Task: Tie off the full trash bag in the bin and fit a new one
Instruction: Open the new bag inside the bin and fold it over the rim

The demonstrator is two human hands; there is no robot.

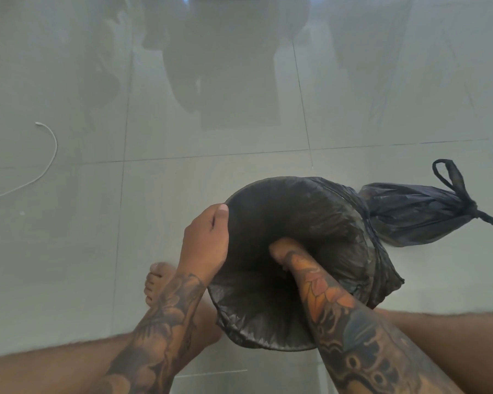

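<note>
A round bin (234, 331) stands on the floor between my legs, lined with a new black bag (310, 211) whose edge is folded over the rim. My left hand (207, 237) grips the bin's left rim, thumb on top and the other fingers hidden outside. My right hand (281, 248) reaches down inside the bag; its fingers are hidden in the dark plastic. The full black trash bag (416, 214), knotted at its top, lies on the floor just right of the bin.
The floor is glossy grey tile (211, 137) with dark reflections at the top. A white cord (50, 157) curls on the floor at the far left. My bare left foot (157, 280) rests beside the bin, and my legs frame the bottom of the view.
</note>
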